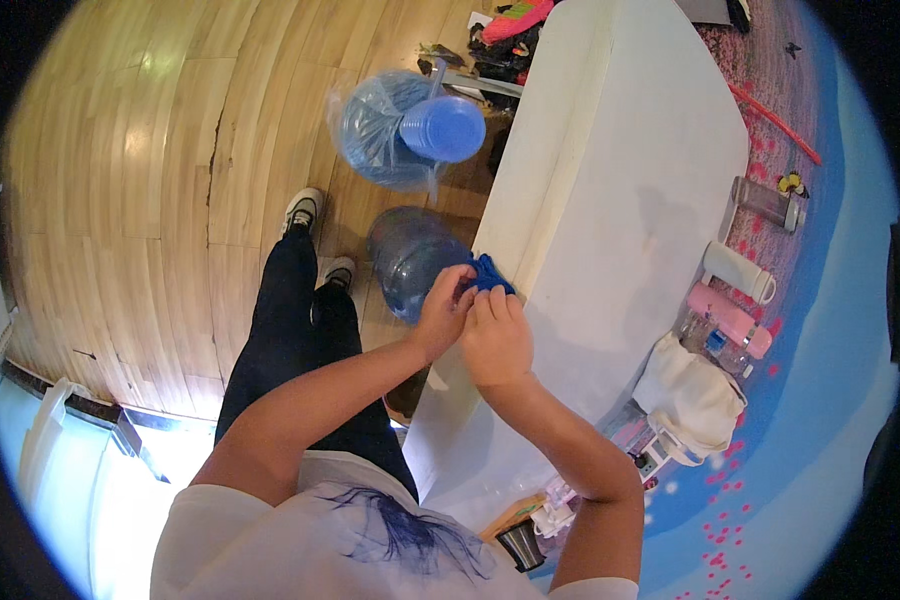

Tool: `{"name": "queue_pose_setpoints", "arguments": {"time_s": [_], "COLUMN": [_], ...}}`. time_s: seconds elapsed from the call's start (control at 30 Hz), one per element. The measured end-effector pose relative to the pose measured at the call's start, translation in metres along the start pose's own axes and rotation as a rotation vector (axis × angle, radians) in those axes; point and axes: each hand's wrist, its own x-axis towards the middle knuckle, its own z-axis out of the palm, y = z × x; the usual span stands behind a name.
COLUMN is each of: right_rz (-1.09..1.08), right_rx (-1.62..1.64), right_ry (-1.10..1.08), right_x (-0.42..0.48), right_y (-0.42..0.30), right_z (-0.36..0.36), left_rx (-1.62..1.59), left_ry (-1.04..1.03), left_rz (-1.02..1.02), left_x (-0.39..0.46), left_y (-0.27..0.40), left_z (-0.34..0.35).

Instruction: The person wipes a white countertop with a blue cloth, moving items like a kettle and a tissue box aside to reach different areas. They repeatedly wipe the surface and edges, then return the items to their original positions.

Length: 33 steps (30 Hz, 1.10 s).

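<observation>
A small bunched blue cloth [487, 274] is at the edge of a long white table [600, 262]. My left hand [445, 307] pinches its near left side between thumb and fingers. My right hand [499, 330] lies over its near side with the fingers bent, and the fingertips of both hands almost meet. Part of the cloth is hidden behind my fingers. Just beyond my left hand, a large clear water-cooler bottle [412, 259] lies on the floor beside the table.
A plastic-wrapped water bottle [382, 127] stands on the wood floor [157, 150], near a stack of blue plastic cups [446, 129]. Along the wall side are a white tumbler [739, 271], a pink flask [729, 319], a white bag [690, 390] and a power strip [651, 459].
</observation>
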Motion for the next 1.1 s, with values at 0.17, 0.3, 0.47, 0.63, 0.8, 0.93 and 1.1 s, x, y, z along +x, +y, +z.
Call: {"name": "queue_pose_setpoints", "arguments": {"time_s": [0.17, 0.3, 0.47, 0.63, 0.8, 0.93, 1.1], "right_rz": [0.034, 0.065, 0.161, -0.009, 0.036, 0.059, -0.038], "right_rx": [-0.123, -0.098, 0.042, -0.073, -0.194, -0.143, -0.015], "right_ry": [0.043, 0.047, -0.239, -0.106, 0.056, 0.175, 0.063], "right_x": [0.074, 0.099, 0.056, 0.061, 0.135, 0.153, 0.102], "right_y": [0.043, 0.063, 0.031, 0.041, 0.096, 0.120, 0.093], "right_z": [-0.022, -0.034, -0.025, -0.028, -0.041, -0.051, -0.049], "left_rx": [0.023, 0.062, 0.220, 0.299, 0.153, 0.197, 0.144], "left_ry": [0.023, 0.005, -0.074, -0.038, -0.025, -0.018, -0.143], "left_rz": [0.109, 0.108, 0.084, 0.095, 0.214, 0.278, 0.103], "left_x": [0.090, 0.132, 0.056, 0.049, 0.159, 0.189, 0.116], "left_y": [0.020, 0.052, 0.023, 0.029, 0.065, 0.080, 0.053], "left_z": [0.003, 0.003, -0.009, -0.002, 0.005, 0.013, 0.002]}}
